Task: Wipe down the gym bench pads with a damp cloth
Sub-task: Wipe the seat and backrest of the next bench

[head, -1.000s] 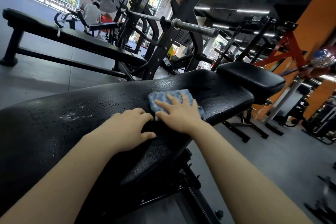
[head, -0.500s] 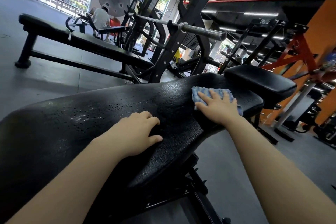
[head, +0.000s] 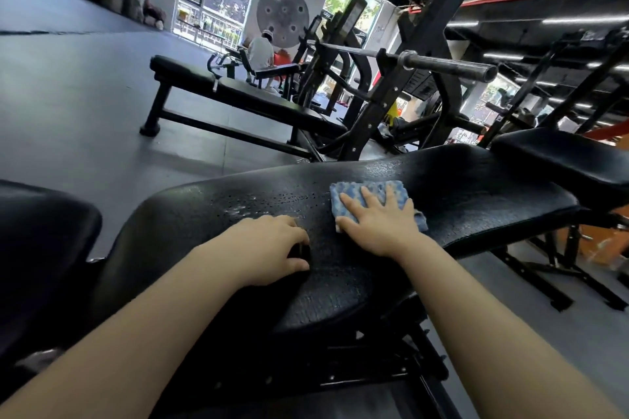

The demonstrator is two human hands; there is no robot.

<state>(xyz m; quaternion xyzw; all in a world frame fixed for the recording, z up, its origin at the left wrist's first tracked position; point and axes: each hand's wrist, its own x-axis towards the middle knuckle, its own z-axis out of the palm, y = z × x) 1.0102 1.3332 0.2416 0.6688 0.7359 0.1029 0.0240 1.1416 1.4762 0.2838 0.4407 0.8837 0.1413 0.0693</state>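
Note:
A long black bench pad (head: 469, 187) with a worn, cracked and wet-looking surface stretches across the middle of the view. My right hand (head: 381, 224) presses flat, fingers spread, on a folded blue mottled cloth (head: 350, 192) lying on the pad's middle. My left hand (head: 269, 248) rests on the pad just left of it, fingers curled down onto the surface and holding nothing. A second black pad (head: 561, 163) sits at the right end, and another dark pad (head: 41, 235) at the left edge.
A flat black bench (head: 238, 95) stands on the grey floor behind. A rack with a steel barbell (head: 446, 65) rises beyond the pad. A person in white (head: 262, 51) sits far back near the windows. Orange frames and bench legs (head: 544, 269) are at the right.
My right hand slid the cloth out toward the pad's right end, then back left to the middle beside my left hand. The view has shifted right, bringing the left pad into sight.

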